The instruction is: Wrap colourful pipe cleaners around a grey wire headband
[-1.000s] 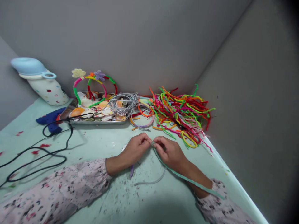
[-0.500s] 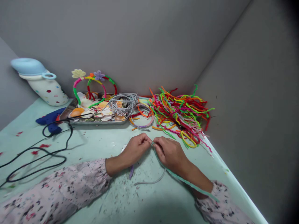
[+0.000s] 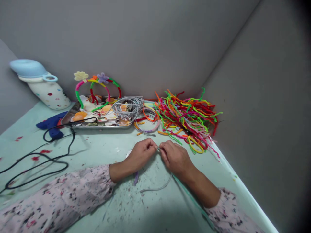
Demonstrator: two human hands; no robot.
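My left hand is closed in a pinch, its fingertips almost meeting those of my right hand over the middle of the table. A bit of mint-green pipe cleaner shows between both sets of fingertips. The rest of this mint-green pipe cleaner trails below my right wrist toward the sleeve. From beneath my right hand a grey cord curves out to the left; its other end is hidden. A purple fuzzy strip lies under my left wrist.
A metal tray of shells holds two colourful headbands and a grey cord coil. Colourful pipe cleaners are heaped at the back right. On the left are a blue glue gun, its black cable and a bottle.
The trailing end of the mint-green pipe cleaner has swung down, off my right forearm and toward the table's front. My hands stay nearly in place, still pinching.
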